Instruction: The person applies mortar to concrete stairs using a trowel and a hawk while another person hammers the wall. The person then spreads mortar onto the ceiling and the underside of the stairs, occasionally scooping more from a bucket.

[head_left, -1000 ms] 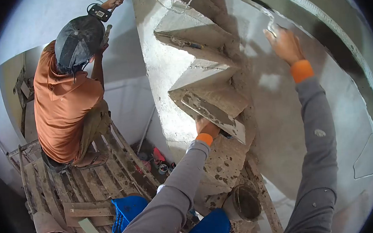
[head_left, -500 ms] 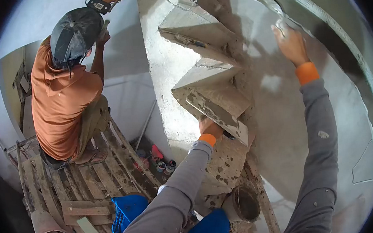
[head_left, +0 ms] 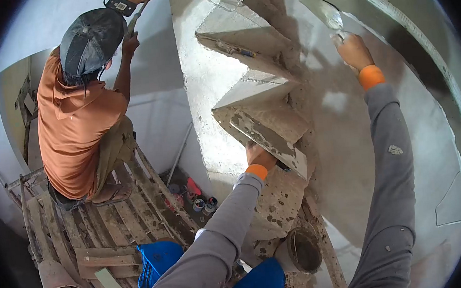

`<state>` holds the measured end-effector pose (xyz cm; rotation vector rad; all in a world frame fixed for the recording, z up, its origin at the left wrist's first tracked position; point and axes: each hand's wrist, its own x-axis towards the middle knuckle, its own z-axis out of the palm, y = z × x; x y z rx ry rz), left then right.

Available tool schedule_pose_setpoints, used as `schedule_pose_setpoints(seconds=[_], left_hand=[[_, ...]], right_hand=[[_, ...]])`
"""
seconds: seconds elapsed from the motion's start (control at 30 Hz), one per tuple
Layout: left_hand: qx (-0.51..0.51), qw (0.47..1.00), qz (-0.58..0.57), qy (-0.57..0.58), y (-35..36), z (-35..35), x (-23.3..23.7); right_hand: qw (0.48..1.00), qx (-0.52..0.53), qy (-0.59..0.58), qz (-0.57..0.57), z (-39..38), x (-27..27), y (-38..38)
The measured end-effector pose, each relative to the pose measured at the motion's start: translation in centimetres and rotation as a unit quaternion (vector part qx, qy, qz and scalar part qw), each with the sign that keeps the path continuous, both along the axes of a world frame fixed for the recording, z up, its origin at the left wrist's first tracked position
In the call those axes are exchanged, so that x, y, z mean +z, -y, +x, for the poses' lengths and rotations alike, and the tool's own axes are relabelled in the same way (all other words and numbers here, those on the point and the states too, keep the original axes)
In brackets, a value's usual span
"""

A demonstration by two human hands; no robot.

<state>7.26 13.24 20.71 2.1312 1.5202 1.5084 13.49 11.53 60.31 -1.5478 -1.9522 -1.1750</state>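
Note:
My right hand (head_left: 353, 51) is raised high and grips a plastering trowel (head_left: 330, 15), whose blade lies against the grey plastered wall (head_left: 348, 152) under a curved edge. My left hand (head_left: 258, 156) holds a mortar-smeared hawk board (head_left: 267, 143) from beneath, close to the underside of the concrete stair steps (head_left: 247, 84). Both arms wear grey sleeves with orange cuffs.
A co-worker in an orange shirt and dark cap (head_left: 73, 117) crouches on the wooden scaffold planks (head_left: 113, 227) at left, both hands raised to the wall. A mortar bucket (head_left: 302, 251) sits below me. A blue crate (head_left: 155, 259) and small cans (head_left: 202, 205) lie below.
My right hand has moved up and slightly left along the wall with the trowel. The co-worker's near hand rose higher.

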Motion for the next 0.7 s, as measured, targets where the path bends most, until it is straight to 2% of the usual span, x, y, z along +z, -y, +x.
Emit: schedule_pose_setpoints(seconds=[0.1,0.2,0.3,0.4,0.5,0.7], left_hand=[[-0.044,0.996,-0.062,-0.037,0.5,-0.6,0.5],[-0.027,0.999,-0.036,-0.016,0.6,-0.5,0.5],[-0.034,0.998,-0.053,0.002,0.9,-0.6,0.7],[-0.023,0.998,-0.063,-0.019,1.1,-0.8,1.2],[-0.040,0.996,-0.066,-0.034,0.4,-0.5,0.7],[-0.040,0.996,-0.067,-0.042,1.3,-1.0,1.3]], right_hand=[[0.999,-0.026,0.012,0.031,-2.3,0.5,0.7],[0.998,-0.057,-0.003,0.026,-1.1,1.4,-0.3],[0.998,-0.049,-0.004,0.029,0.3,-0.5,0.3],[0.996,-0.042,0.011,0.073,-0.8,-1.6,1.6],[0.992,-0.073,0.045,0.087,-2.5,-0.5,2.2],[0.989,0.001,0.074,0.130,-1.3,0.3,5.8]])
